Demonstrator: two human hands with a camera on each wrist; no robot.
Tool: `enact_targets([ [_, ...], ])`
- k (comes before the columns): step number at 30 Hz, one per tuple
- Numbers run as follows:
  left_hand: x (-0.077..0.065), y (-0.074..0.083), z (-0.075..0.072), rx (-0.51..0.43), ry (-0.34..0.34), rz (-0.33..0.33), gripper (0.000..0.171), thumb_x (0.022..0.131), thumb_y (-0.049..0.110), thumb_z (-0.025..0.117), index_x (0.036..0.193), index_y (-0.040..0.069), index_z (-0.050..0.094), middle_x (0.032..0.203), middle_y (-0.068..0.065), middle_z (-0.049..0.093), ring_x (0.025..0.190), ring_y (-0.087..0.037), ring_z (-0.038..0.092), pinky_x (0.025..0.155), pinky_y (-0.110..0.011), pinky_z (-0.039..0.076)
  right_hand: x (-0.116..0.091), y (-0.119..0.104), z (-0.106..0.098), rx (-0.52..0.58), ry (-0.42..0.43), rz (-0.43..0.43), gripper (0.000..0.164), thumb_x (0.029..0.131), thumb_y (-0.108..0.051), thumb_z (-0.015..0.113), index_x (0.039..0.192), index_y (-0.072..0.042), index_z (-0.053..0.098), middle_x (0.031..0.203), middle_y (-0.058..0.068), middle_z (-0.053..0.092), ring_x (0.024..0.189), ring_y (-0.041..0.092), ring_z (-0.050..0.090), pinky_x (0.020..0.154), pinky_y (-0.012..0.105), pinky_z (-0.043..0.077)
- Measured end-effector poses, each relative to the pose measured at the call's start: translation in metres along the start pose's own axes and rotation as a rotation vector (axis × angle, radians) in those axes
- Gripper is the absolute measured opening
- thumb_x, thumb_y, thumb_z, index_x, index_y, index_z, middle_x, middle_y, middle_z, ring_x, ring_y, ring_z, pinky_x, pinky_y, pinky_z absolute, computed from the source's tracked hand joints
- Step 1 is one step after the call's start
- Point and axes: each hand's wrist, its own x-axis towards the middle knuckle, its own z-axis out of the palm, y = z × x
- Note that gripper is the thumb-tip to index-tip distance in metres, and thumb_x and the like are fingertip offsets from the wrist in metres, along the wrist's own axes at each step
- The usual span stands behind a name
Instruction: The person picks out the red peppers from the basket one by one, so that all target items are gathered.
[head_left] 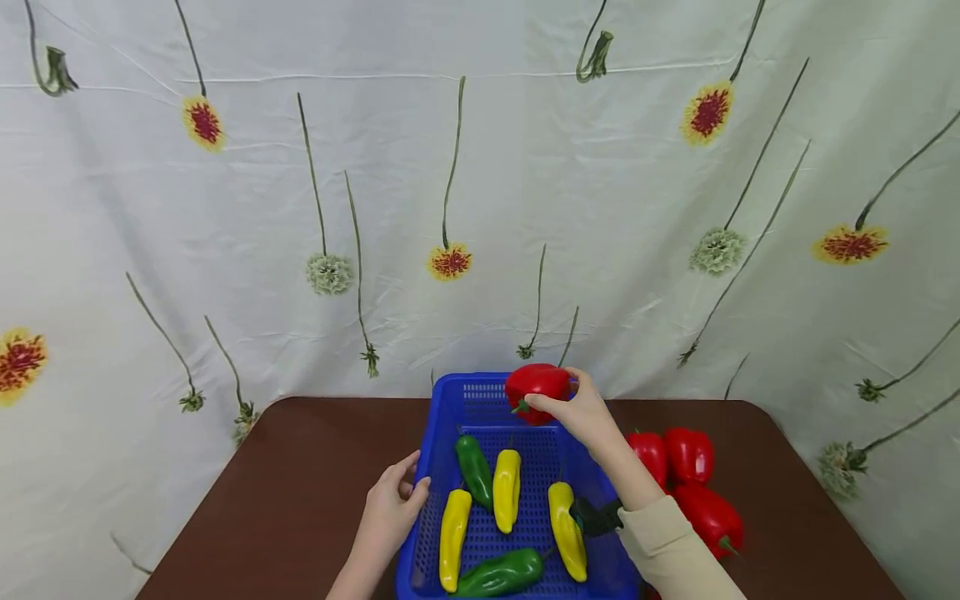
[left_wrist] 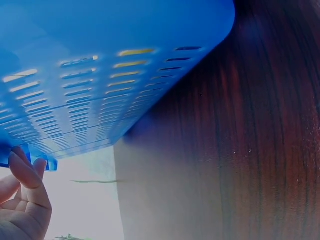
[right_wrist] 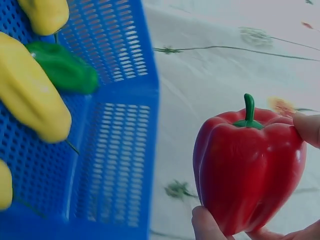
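A red bell pepper (right_wrist: 250,170) with a short green stem is gripped between the thumb and fingers of my right hand (head_left: 581,412), raised over the far end of the blue basket (head_left: 425,500). My left hand (head_left: 392,504) holds the basket's left rim, its fingers curled at the edge in the left wrist view. Inside the basket lie yellow peppers (head_left: 507,492) and green peppers (head_left: 474,471), long and tapered. The right forearm and sleeve cross the basket's right wall and hide part of it.
Several more red bell peppers (head_left: 708,512) sit on the brown table (head_left: 300,492) to the right of the basket, partly behind the right sleeve. A white cloth (head_left: 480,167) with a flower print hangs behind the table.
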Motion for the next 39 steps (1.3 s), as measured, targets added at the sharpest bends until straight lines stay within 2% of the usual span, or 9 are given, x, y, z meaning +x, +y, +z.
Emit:
enact_targets([
  [9,0.003,-0.004,-0.007,0.015,0.021,-0.016,0.046,0.092,0.011,0.065,0.135,-0.002,0.057,0.111,-0.013,0.065,0.075,-0.010,0.056,0.062,-0.019,0.048,-0.037,0.009,-0.066,-0.029,0.011,0.007,0.091,0.090,-0.036,0.069,0.156,-0.006,0.015,0.157,0.024,0.026,0.136,0.043,0.038,0.104,0.057,0.043],
  [19,0.006,-0.005,-0.015,0.025,0.034,-0.009,0.046,0.092,0.012,0.065,0.135,-0.002,0.057,0.113,-0.015,0.065,0.077,-0.012,0.058,0.063,-0.020,0.048,-0.073,0.053,-0.133,-0.121,0.026,0.088,0.096,0.093,-0.047,0.064,0.159,-0.013,0.004,0.161,0.024,0.012,0.135,0.040,0.035,0.098,0.052,0.047],
  [26,0.006,-0.006,-0.017,0.029,0.039,-0.004,0.046,0.092,0.012,0.065,0.135,-0.002,0.057,0.114,-0.015,0.065,0.077,-0.012,0.058,0.063,-0.019,0.048,-0.088,0.086,-0.160,-0.111,-0.005,0.165,0.097,0.095,-0.047,0.060,0.159,-0.011,-0.004,0.162,0.026,0.005,0.135,0.040,0.035,0.096,0.052,0.046],
  [32,0.005,-0.006,-0.015,0.032,0.039,-0.004,0.046,0.092,0.012,0.065,0.135,-0.002,0.057,0.114,-0.015,0.065,0.077,-0.011,0.058,0.063,-0.020,0.047,-0.100,0.116,-0.176,-0.061,-0.049,0.216,0.096,0.097,-0.040,0.060,0.157,-0.004,-0.006,0.158,0.028,0.009,0.133,0.044,0.037,0.091,0.041,0.054],
  [35,0.004,-0.006,-0.015,0.039,0.037,-0.007,0.046,0.092,0.012,0.065,0.135,-0.001,0.057,0.113,-0.014,0.066,0.078,-0.012,0.058,0.064,-0.020,0.047,-0.104,0.131,-0.182,-0.037,-0.081,0.216,0.094,0.097,-0.034,0.061,0.155,-0.001,-0.005,0.155,0.031,0.014,0.129,0.045,0.043,0.090,0.043,0.056],
  [37,0.003,-0.006,-0.016,0.042,0.034,-0.013,0.046,0.092,0.013,0.065,0.135,-0.001,0.057,0.114,-0.014,0.066,0.079,-0.012,0.058,0.064,-0.020,0.047,-0.107,0.141,-0.185,-0.025,-0.104,0.205,0.091,0.097,-0.029,0.063,0.155,-0.002,-0.003,0.153,0.032,0.017,0.124,0.041,0.047,0.088,0.044,0.057],
  [39,0.003,-0.005,-0.017,0.046,0.029,-0.023,0.046,0.093,0.013,0.064,0.136,-0.001,0.056,0.114,-0.014,0.066,0.080,-0.013,0.059,0.064,-0.021,0.048,-0.110,0.151,-0.188,0.006,-0.126,0.189,0.085,0.097,-0.024,0.063,0.155,-0.013,0.003,0.152,0.032,0.019,0.122,0.034,0.050,0.088,0.044,0.057],
])
